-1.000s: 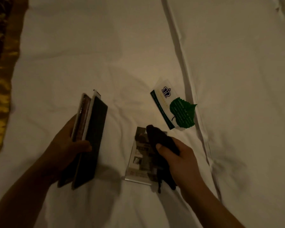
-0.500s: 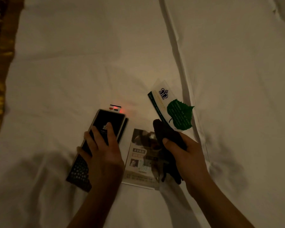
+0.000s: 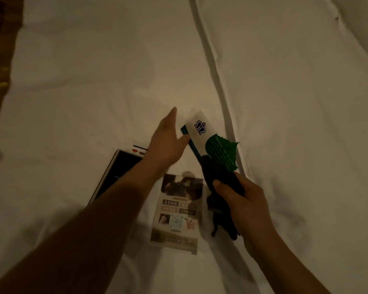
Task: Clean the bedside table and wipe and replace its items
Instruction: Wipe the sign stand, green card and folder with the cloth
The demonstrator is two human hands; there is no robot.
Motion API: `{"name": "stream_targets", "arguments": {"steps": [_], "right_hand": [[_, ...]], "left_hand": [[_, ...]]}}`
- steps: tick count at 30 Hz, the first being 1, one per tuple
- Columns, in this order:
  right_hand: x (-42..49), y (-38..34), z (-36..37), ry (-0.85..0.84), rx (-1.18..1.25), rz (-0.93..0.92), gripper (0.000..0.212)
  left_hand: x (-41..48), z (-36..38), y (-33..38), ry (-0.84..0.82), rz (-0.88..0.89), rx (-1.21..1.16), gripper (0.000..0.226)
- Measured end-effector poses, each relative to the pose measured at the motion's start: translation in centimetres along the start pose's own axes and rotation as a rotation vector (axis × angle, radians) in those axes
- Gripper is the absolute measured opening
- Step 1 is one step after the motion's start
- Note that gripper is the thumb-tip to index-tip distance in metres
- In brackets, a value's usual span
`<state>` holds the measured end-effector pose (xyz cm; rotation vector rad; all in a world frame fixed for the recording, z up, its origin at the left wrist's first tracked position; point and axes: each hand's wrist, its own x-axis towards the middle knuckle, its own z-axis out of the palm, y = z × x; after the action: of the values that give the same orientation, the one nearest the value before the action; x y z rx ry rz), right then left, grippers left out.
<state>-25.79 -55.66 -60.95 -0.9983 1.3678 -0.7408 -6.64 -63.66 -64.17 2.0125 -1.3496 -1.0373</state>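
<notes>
Two hands at mid-frame over the bed [image 3: 94,81]: left hand [image 3: 168,143], spread wide, touches the card [image 3: 202,132]; right hand [image 3: 244,206] grips a cloth [image 3: 220,177] beside the leaflet [image 3: 179,213].

The left hand [image 3: 168,143] no longer holds the black case [image 3: 119,168]. A second ago it held the case up on edge and half a second ago it pressed it flat, but now the case lies free on the white sheet [image 3: 94,92], partly hidden by the forearm. The hand now reaches across to the leaf card [image 3: 202,132], fingers straight and thumb against the card's left edge, while the dark cloth [image 3: 219,175] in the right hand [image 3: 242,204] now overlaps the card's lower end.
</notes>
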Motion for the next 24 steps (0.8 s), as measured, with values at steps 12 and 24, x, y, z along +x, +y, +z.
{"name": "stream_targets", "arguments": {"steps": [12, 24], "right_hand": [[0.3, 0.2, -2.4, 0.051, 0.016, -0.008, 0.027], [2.2, -1.9, 4.3, 0.186, -0.974, -0.602, 0.049]], "left_hand": [[0.4, -0.9, -0.6, -0.037, -0.25, -0.452, 0.014], [-9.6, -0.2, 2.0, 0.071, -0.29, -0.785, 0.023]]}}
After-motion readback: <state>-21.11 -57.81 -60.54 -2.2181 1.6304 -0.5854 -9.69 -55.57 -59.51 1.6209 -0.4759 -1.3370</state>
